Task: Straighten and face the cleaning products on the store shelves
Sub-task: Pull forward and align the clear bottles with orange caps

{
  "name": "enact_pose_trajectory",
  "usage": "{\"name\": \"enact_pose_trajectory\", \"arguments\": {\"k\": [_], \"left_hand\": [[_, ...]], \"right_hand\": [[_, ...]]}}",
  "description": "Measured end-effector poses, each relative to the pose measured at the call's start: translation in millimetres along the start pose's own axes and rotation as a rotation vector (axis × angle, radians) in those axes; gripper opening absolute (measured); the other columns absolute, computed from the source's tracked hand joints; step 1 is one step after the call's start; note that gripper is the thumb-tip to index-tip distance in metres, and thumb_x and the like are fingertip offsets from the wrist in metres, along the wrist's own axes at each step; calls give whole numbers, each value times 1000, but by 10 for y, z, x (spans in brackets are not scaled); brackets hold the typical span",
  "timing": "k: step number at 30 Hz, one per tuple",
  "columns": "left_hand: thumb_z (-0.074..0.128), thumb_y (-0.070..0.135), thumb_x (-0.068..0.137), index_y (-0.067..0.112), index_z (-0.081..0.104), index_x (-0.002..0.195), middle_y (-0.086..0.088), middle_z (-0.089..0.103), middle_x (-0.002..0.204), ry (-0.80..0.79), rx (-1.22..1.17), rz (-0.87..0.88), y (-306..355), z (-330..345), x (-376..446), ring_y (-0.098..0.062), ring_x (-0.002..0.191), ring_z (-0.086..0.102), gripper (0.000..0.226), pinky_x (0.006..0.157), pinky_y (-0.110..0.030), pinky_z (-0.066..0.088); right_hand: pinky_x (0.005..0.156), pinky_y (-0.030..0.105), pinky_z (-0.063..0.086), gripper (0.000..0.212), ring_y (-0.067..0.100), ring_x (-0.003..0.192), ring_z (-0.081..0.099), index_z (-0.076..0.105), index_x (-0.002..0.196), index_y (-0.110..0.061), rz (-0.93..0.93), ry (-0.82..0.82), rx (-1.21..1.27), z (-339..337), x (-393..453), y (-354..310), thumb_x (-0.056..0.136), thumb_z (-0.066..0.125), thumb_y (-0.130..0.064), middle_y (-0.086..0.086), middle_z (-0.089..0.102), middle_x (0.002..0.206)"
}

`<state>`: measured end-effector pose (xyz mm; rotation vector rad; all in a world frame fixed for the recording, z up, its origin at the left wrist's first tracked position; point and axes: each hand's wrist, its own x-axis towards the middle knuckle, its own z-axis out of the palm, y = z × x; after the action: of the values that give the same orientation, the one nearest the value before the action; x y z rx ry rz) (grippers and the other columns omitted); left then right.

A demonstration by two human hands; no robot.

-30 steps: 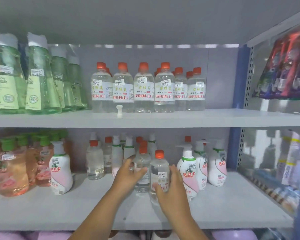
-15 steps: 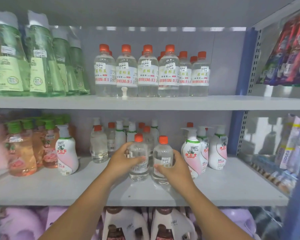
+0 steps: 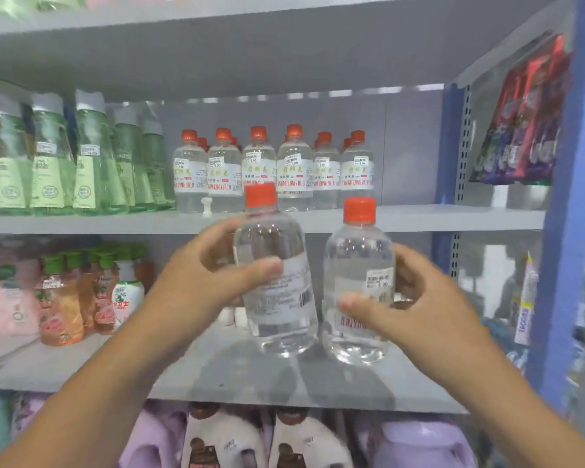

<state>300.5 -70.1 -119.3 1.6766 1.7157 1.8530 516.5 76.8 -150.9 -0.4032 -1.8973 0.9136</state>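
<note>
Bright, even light; blurred, warped edges.

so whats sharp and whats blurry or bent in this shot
Head view: the two held bottles, left and right, are fairly sharp; the orange bottles at the left edge and the hanging packets are smeared; wide-angle distortion tilts the blue upright.

Dark red and purple packets (image 3: 524, 126) hung at the upper right beyond the blue perforated upright (image 3: 451, 146), while a pale carton with blue lettering (image 3: 524, 298) leaned on the neighbouring rack lower down on that same side
</note>
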Motion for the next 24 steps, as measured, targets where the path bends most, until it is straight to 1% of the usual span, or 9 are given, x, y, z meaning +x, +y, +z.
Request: {"name": "enact_pose_trajectory", "arguments": {"k": [2, 4, 6, 9, 13, 16, 19, 21, 24], "left_hand": [[83, 79, 52, 65, 63, 113, 22, 76, 109, -8, 4, 59, 392, 66, 211, -3, 92, 76, 65, 65, -22, 61], [86, 67, 59, 56, 68, 114, 17, 77, 108, 5, -16, 85, 662, 109, 506, -6, 95, 76, 58, 65, -24, 61], [86, 64, 58, 48, 71, 111, 15, 78, 108, 40, 7, 60, 828, 177, 825, -5, 95, 76, 58, 64, -29, 61], [88, 66, 55, 44, 72, 109, 14, 77, 108, 66, 52, 32, 856, 309, 1220, -4, 86, 76, 61, 57, -25, 58], [91, 63, 53, 35, 65, 123, 1, 68, 125, 74, 128, -56, 673, 522, 1639, -20, 96, 73, 79, 63, -34, 62], [93, 56, 61, 39, 63, 108, 6, 67, 120, 83, 157, -98, 540, 660, 1861, -16, 92, 72, 58, 66, -38, 66], [93, 56, 63, 42, 56, 94, 14, 64, 105, 66, 184, -121, 438, 743, 2040, -10, 87, 70, 50, 57, -31, 64], [91, 59, 64, 38, 57, 109, 18, 61, 103, 22, 276, -117, 412, 755, 2170, -8, 89, 69, 60, 57, -27, 62], [90, 62, 64, 28, 50, 146, 6, 62, 136, -5, 477, -54, 387, 748, 2396, -16, 115, 65, 98, 88, -31, 56]], "right_hand": [[68, 17, 60, 64, -4, 89, 74, 65, 113, -49, -41, 19, 39, -269, 169, -268, 54, 85, -63, -25, 76, 103], [81, 32, 62, 68, 3, 92, 76, 68, 115, -40, -68, 59, 44, -492, 428, -464, 53, 86, -64, -20, 78, 104], [87, 37, 60, 72, 4, 93, 75, 70, 114, -36, -86, 131, -1, -665, 730, -572, 51, 86, -66, -18, 78, 103], [80, 32, 58, 75, 0, 89, 74, 69, 112, -36, -57, 162, -57, -824, 1134, -563, 47, 85, -70, -19, 78, 99], [82, 34, 59, 74, 9, 92, 73, 67, 120, -28, 37, 138, -102, -877, 1549, -326, 57, 92, -58, -12, 76, 102], [72, 27, 58, 65, 5, 87, 73, 64, 121, -25, 66, 110, -104, -833, 1773, -154, 67, 94, -45, -12, 74, 101], [73, 26, 58, 59, 5, 89, 73, 61, 117, -26, 77, 73, -145, -798, 1969, -38, 70, 93, -44, -12, 72, 103], [60, 20, 56, 48, 1, 80, 73, 61, 109, -29, 85, 22, -165, -798, 2099, 5, 74, 91, -40, -12, 73, 98], [51, 17, 54, 37, -2, 70, 73, 59, 97, -40, 71, -72, -185, -817, 2294, 78, 79, 89, -29, -13, 74, 91]]}}
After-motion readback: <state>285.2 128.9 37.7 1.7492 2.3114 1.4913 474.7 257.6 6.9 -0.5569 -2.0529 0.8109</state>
